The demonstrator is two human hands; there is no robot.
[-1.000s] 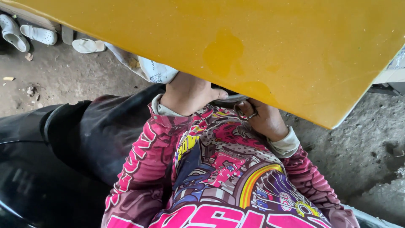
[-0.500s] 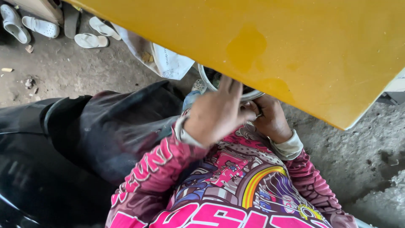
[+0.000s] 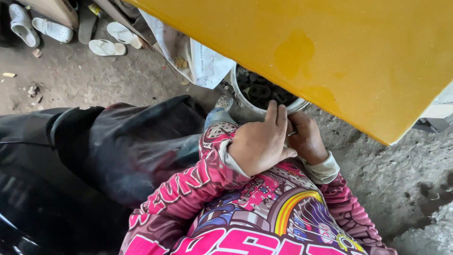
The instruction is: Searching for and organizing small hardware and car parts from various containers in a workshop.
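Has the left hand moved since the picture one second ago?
Yes. The left hand has come out from under the yellow panel, toward the camera wearer; its fingertips now rest at the rim of the metal bowl.

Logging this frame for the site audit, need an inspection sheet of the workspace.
Surface: bare, dusty concrete floor.
Job's things: round metal bowl of dark small parts, half hidden under yellow panel.
Clutter: white sandals, white sack, black garment on the lap.
Grippers: left hand fingers at the bowl's rim; right hand beside it, grip unclear.
Cables: nothing seen.
Surroundings: pebbles, rough ground at right.
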